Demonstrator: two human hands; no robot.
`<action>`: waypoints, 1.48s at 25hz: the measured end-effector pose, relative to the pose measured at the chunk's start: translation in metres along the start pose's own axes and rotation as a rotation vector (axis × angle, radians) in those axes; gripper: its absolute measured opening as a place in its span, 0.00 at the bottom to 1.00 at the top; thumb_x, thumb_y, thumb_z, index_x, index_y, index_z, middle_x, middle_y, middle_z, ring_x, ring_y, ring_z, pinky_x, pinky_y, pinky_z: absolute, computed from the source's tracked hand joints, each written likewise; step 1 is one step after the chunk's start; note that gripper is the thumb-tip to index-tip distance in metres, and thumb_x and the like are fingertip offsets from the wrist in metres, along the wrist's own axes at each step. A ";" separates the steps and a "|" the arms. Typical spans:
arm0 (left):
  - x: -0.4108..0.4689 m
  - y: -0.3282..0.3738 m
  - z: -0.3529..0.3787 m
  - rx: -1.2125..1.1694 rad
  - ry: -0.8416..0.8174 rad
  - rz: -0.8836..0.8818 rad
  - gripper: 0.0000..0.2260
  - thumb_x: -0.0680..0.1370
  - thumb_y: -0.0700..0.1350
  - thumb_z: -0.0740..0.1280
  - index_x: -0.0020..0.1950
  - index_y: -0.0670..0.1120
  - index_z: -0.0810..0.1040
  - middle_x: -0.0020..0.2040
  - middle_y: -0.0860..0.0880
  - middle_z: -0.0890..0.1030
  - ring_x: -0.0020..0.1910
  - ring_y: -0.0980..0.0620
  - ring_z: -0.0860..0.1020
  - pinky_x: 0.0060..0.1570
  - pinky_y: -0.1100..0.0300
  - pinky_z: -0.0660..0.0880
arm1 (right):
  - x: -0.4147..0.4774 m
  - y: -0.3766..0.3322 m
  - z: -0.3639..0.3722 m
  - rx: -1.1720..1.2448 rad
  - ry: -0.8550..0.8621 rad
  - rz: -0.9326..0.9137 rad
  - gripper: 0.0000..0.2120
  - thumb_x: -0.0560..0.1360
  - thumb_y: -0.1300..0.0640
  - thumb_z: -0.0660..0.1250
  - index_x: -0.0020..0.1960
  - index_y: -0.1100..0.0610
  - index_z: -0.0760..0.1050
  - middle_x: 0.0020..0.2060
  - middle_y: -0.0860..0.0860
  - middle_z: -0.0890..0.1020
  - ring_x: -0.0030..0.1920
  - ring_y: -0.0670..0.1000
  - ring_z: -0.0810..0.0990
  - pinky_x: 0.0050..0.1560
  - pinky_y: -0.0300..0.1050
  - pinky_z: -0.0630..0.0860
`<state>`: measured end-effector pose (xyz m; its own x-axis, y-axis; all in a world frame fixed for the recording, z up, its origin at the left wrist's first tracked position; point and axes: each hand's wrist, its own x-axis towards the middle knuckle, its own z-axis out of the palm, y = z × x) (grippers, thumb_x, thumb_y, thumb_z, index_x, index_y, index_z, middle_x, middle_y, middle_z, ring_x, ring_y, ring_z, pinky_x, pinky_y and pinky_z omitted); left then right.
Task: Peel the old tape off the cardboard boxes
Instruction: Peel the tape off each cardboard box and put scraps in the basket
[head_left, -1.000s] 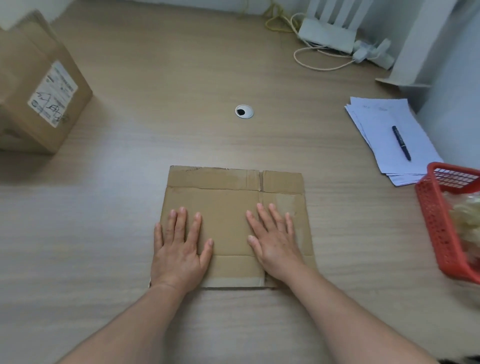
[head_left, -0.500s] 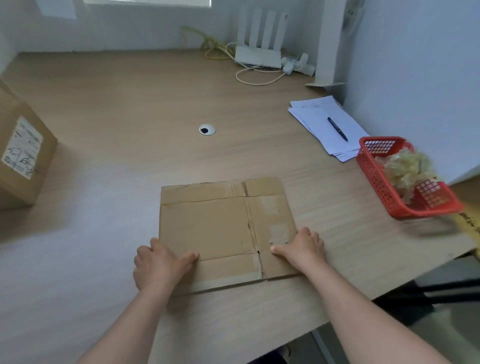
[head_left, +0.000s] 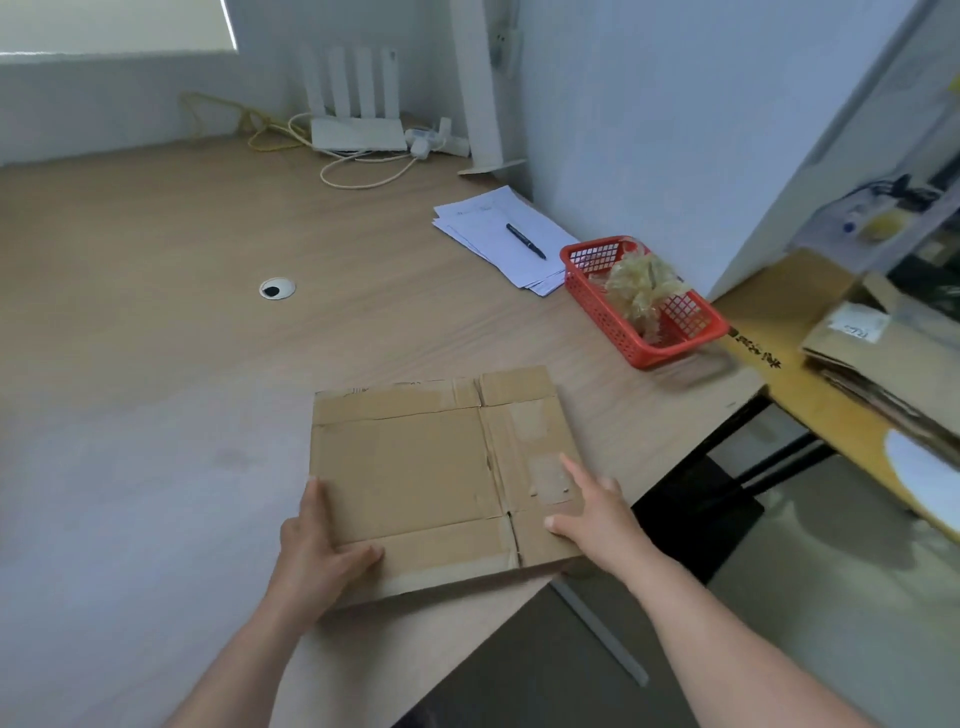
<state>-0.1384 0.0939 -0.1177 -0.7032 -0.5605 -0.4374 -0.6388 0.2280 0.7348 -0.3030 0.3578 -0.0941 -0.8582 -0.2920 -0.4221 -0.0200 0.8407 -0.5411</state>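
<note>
holding the flattened cardboard box (head_left: 415, 478) flat on the near right part of the wooden desk (head_left: 156, 415), with its near right corner jutting out past the desk edge. grasping the near left corner with the left hand (head_left: 317, 551), thumb on top and fingers wrapping the left edge. resting the right hand (head_left: 592, 514) on the right panel, thumb and forefinger lying straight on the face; hiding the other fingers behind the hand, so not being able to tell whether curling under the right edge or not

judging the step as squaring up and steadying the box, not yet peeling: leaving pale tape patches (head_left: 548, 478) on the right panel, just beside the right forefinger, plus a tape strip (head_left: 447, 574) along the near edge and another strip (head_left: 447, 396) along the far edge

likely needing next: pinning the board down with the left hand, working a fingernail under a corner of the nearest patch, then pulling low and slow along the surface to avoid tearing the paper skin. probably needing to slide the box farther onto the desk first, for support under the overhanging corner

looking to the red basket (head_left: 597, 306), far right of the box and well apart from it, already holding a wad of crumpled tape (head_left: 641, 291), as the probable place for dropping each peeled piece
</note>
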 end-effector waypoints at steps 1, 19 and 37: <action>-0.002 0.008 0.010 0.013 -0.054 0.030 0.46 0.70 0.48 0.76 0.78 0.55 0.49 0.64 0.47 0.61 0.56 0.50 0.67 0.59 0.54 0.67 | -0.003 0.015 -0.012 0.004 0.006 -0.012 0.41 0.71 0.48 0.70 0.74 0.33 0.48 0.61 0.48 0.63 0.51 0.43 0.71 0.50 0.39 0.68; -0.133 0.265 0.364 0.347 -0.315 0.626 0.47 0.69 0.57 0.75 0.77 0.61 0.46 0.59 0.49 0.61 0.47 0.54 0.69 0.49 0.59 0.69 | -0.152 0.386 -0.256 0.122 0.610 0.228 0.39 0.72 0.49 0.70 0.75 0.39 0.53 0.52 0.47 0.62 0.44 0.48 0.70 0.49 0.41 0.67; -0.138 0.458 0.655 0.327 -0.405 0.791 0.47 0.68 0.54 0.77 0.78 0.58 0.51 0.57 0.46 0.65 0.48 0.51 0.67 0.53 0.57 0.67 | -0.115 0.600 -0.468 0.110 0.736 0.422 0.40 0.71 0.50 0.71 0.75 0.39 0.53 0.56 0.50 0.67 0.54 0.50 0.73 0.57 0.43 0.69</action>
<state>-0.5382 0.7973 -0.0604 -0.9854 0.1569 -0.0666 0.0567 0.6702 0.7400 -0.4562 1.1089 -0.0295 -0.8979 0.4380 -0.0452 0.3936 0.7525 -0.5280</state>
